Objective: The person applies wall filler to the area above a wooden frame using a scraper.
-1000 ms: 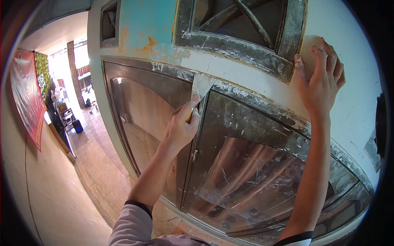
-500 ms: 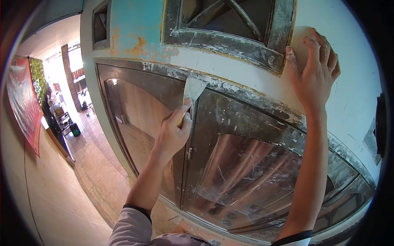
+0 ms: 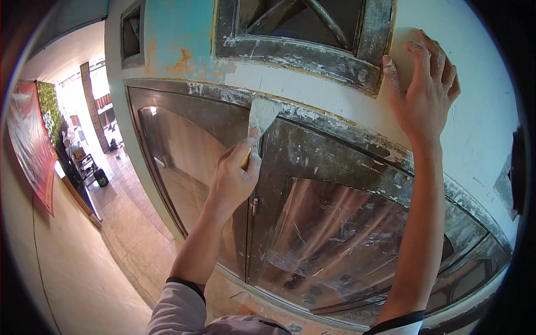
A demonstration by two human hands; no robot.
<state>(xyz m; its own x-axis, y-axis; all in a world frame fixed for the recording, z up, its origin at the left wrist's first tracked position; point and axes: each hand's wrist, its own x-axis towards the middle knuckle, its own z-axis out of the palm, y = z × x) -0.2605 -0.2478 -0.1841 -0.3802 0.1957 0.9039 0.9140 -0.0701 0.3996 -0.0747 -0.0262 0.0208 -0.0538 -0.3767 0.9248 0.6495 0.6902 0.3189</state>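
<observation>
My left hand point(image 3: 234, 173) is closed around the handle of a putty knife, its wide, dusty blade point(image 3: 262, 115) pointing up. The blade's edge meets the paint-flecked dark top rail point(image 3: 318, 118) of the door frame, just above where two dark wooden doors come together. A bit of yellow handle shows between my fingers. Higher on the right, my right hand point(image 3: 427, 95) rests against the pale wall point(image 3: 474, 128) with its fingers apart and nothing in it. White dust coats its fingertips. Beside its thumb is the corner of a scuffed wooden vent frame point(image 3: 301, 58).
The right door point(image 3: 321, 148) has a glass pane point(image 3: 340, 229) and pale smears; the left door point(image 3: 223, 114) also holds glass. Turquoise paint with rust-coloured stains point(image 3: 178, 58) covers the upper left wall. A tiled passage point(image 3: 131, 223) runs past a red banner point(image 3: 32, 137) at left.
The whole view has shifted a little, so the doors and vent frame sit slightly higher and to the left. Both hands keep nearly the same places against the frame and wall.
</observation>
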